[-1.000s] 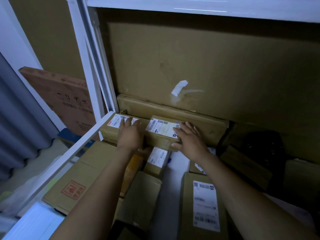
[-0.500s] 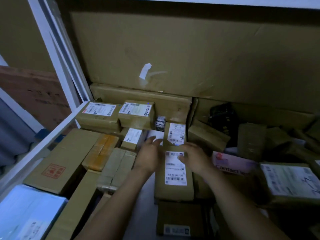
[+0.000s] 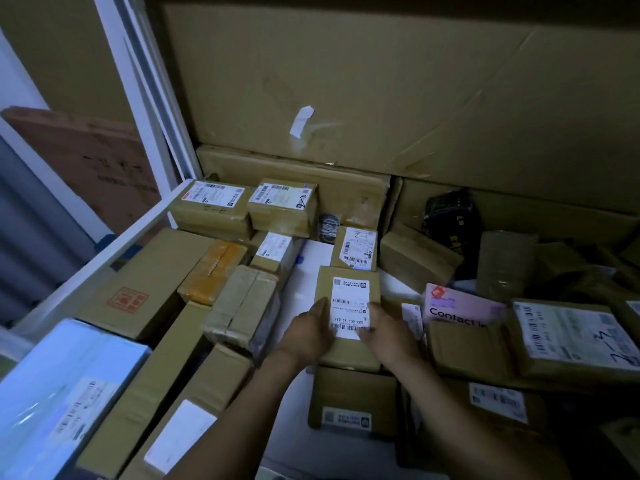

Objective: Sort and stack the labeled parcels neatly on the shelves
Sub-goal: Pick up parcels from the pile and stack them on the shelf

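A long brown parcel [image 3: 348,282] with a white barcode label lies in the middle of the shelf. My left hand [image 3: 310,336] grips its near left side, thumb on top. My right hand [image 3: 389,336] grips its near right side, thumb on the label. Two labeled parcels, one [image 3: 211,207] at the left and one [image 3: 282,206] beside it, sit side by side at the back left corner. A smaller labeled box [image 3: 356,249] lies just behind the held parcel.
Several cardboard parcels crowd the shelf on both sides. A pink "Contact" box [image 3: 464,306] and a large labeled parcel [image 3: 571,336] lie at the right. A blue-white packet [image 3: 59,393] sits at the near left. The white shelf frame [image 3: 104,268] runs along the left; a big cardboard sheet [image 3: 381,91] backs the shelf.
Both hands left the two parcels at the back left corner, drew back toward me and took hold of the long labeled parcel in the middle.
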